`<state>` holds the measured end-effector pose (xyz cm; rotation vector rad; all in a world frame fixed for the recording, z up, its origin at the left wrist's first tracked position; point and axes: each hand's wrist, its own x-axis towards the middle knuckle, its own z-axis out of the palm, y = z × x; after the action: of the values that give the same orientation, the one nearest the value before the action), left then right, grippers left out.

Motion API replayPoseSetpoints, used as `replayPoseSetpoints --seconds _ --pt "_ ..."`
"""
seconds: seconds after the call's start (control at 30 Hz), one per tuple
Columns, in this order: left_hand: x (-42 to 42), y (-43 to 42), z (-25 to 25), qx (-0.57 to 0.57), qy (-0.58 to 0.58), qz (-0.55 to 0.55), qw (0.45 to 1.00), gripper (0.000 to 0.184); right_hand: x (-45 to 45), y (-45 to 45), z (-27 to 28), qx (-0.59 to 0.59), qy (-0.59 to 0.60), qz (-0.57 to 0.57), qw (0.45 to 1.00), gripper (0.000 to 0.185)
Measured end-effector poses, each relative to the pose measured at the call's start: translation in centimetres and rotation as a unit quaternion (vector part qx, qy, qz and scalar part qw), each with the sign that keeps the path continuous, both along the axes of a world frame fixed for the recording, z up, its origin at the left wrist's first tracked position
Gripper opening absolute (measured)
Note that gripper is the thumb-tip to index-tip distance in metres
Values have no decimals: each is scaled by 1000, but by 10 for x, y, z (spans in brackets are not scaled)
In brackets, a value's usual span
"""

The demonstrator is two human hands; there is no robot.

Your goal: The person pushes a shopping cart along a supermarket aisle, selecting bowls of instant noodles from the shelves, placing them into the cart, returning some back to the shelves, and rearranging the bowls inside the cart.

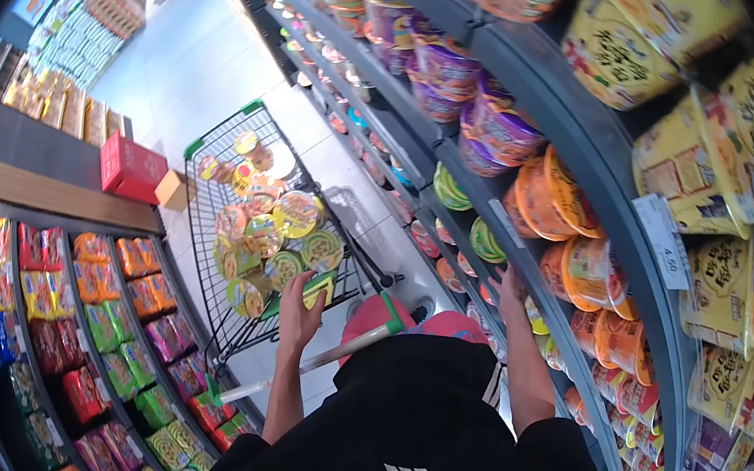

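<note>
My left hand [298,308] is above the near end of a shopping cart [195,285], fingers apart, beside a green and yellow panel [319,290]. Whether it touches the panel is unclear. In the cart lies a pile of instant noodle bowls [297,214], with yellow, green and orange lids. My right hand [510,293] reaches to a lower level of the right-hand shelf, close to a green-lidded noodle bowl [487,241]. Its fingers look stretched out, partly hidden, and I see nothing held in them.
The long shelf [587,101] on my right carries orange noodle bowls [558,196], purple bowls [498,133] and yellow packs [731,150]. On the left, a rack holds coloured noodle packets [85,393]. A red box [130,166] stands beyond it. Tiled floor [223,32] runs ahead.
</note>
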<state>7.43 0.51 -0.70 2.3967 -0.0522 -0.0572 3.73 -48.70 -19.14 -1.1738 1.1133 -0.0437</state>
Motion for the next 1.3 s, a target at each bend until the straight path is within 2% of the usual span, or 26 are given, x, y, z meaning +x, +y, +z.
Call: replayPoseSetpoints --seconds 0.13,0.23,0.33,0.5,0.53,0.6,0.7,0.77,0.8,0.83,0.93,0.97,1.03,1.07,1.13,1.17,1.23,1.3 --pt "-30 55 5 92 -18 28 995 46 13 5 0 20 -11 2 1000 69" --pt "-44 89 5 84 17 59 995 45 18 21 18 19 0 -3 1000 72" --pt "-57 111 5 68 -3 82 994 44 14 19 26 43 -8 5 999 78" --pt "-80 138 -13 24 25 102 994 40 15 11 35 17 53 50 997 74" --pt "-84 141 -19 75 22 85 993 36 12 11 30 1 62 58 996 70" --pt "-86 140 -23 97 8 76 992 33 11 14 21 -7 103 95 990 66" --pt "-86 136 -27 122 25 74 989 33 3 63 53 -30 122 212 969 59" --pt "-81 139 -32 137 59 71 986 33 -3 128 100 -39 87 273 957 58" --pt "-74 144 -26 125 129 52 982 42 -4 162 125 -54 76 299 950 58" --pt "-71 148 -24 104 138 52 984 44 -6 187 137 -68 67 326 941 59" --pt "-62 157 -29 67 158 43 984 49 -9 225 128 -164 -17 448 879 61" --pt "-62 159 -31 70 152 43 985 48 -11 239 133 -230 -1 469 853 65" --pt "-60 160 -37 79 137 39 987 46 -5 295 191 -358 29 499 789 73" --pt "-58 162 -38 72 138 35 987 47 -1 316 212 -363 50 502 783 74" --pt "-60 164 -41 58 144 28 987 48 -10 313 200 -428 19 514 743 74" --pt "-63 163 -42 92 139 22 986 49 -12 312 194 -460 1 518 722 75" --pt "-62 163 -44 163 122 11 979 51 -14 314 191 -482 12 524 702 78" --pt "-60 165 -52 140 126 -1 982 56 -17 318 191 -503 30 520 689 79"
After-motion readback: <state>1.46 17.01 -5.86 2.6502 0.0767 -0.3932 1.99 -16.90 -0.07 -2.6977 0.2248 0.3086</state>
